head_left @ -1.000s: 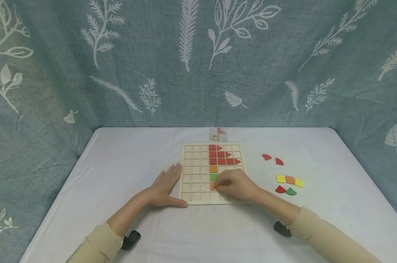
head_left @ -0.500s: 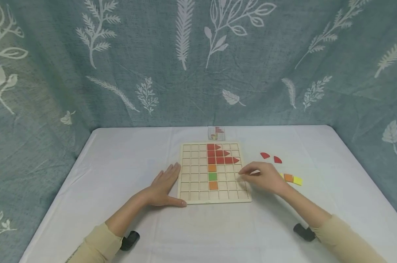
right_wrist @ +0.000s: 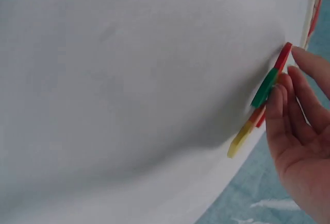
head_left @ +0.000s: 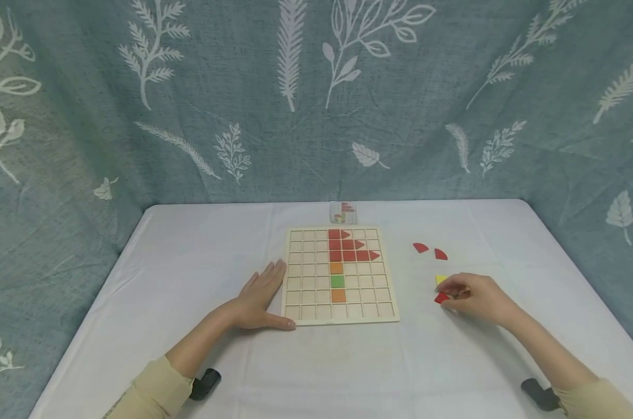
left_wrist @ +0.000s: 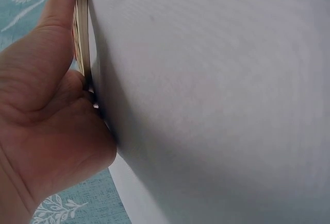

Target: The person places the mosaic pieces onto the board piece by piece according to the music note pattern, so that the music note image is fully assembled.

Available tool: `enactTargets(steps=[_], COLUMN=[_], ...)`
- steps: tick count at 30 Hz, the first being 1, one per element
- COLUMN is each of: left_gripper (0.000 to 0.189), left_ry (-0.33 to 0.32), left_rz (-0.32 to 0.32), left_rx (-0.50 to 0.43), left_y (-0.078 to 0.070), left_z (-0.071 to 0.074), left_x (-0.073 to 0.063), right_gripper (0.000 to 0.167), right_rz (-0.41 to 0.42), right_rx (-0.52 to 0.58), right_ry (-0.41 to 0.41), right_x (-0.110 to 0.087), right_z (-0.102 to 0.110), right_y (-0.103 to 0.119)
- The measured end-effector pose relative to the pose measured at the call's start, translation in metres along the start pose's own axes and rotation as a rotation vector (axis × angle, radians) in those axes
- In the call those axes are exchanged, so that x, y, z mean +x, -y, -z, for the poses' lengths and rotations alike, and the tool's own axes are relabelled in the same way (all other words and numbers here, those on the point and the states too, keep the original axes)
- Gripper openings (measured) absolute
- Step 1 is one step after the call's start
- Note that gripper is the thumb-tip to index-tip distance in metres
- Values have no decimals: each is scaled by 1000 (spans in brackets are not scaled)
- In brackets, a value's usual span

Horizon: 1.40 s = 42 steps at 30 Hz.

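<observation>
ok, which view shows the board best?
Head: it looks down on the board and gets nearly its whole face. Left wrist shows mainly its edge, next to the left hand; right wrist catches just a sliver at upper right.

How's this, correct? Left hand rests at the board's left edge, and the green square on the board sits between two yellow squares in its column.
Colour's wrong: the head view shows the green square between two orange squares, not yellow. The left hand does rest at the left edge of the board.
</observation>
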<state>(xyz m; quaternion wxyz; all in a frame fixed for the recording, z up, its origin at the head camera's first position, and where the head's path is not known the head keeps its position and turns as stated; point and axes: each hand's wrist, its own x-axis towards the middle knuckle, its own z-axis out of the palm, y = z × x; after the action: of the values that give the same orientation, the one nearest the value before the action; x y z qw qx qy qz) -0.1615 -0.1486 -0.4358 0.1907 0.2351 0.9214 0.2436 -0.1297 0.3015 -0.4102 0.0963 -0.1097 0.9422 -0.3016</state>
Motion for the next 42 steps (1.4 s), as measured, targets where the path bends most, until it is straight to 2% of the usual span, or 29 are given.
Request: enactTargets(steps=[5, 13, 21, 25, 33, 42], left_gripper=[123, 124, 125, 124, 123, 121], left_ry=[-4, -2, 1, 7, 13, 14], left_rz=[-2, 6, 12, 14, -2, -15], left_rx=[-10, -14, -19, -20, -29, -40], left_y=[-1, -1, -1, -2, -4, -4], left_z=[1, 2, 1, 3, 7, 9], left_x=[-2, -3, -1, -2, -2, -3], right_gripper=[28, 24, 21, 21, 23, 19], right_rz=[32, 51, -4, 20, 180, 395], right_rx=[-28, -55, 75, 116, 174, 80], right_ry=[12, -16, -40, -25, 104, 239], right_x=[-2, 1, 12, 21, 41, 65], right_z=[2, 1, -14, -24, -48, -72], right_y=[-2, -2, 13, 29, 67, 102])
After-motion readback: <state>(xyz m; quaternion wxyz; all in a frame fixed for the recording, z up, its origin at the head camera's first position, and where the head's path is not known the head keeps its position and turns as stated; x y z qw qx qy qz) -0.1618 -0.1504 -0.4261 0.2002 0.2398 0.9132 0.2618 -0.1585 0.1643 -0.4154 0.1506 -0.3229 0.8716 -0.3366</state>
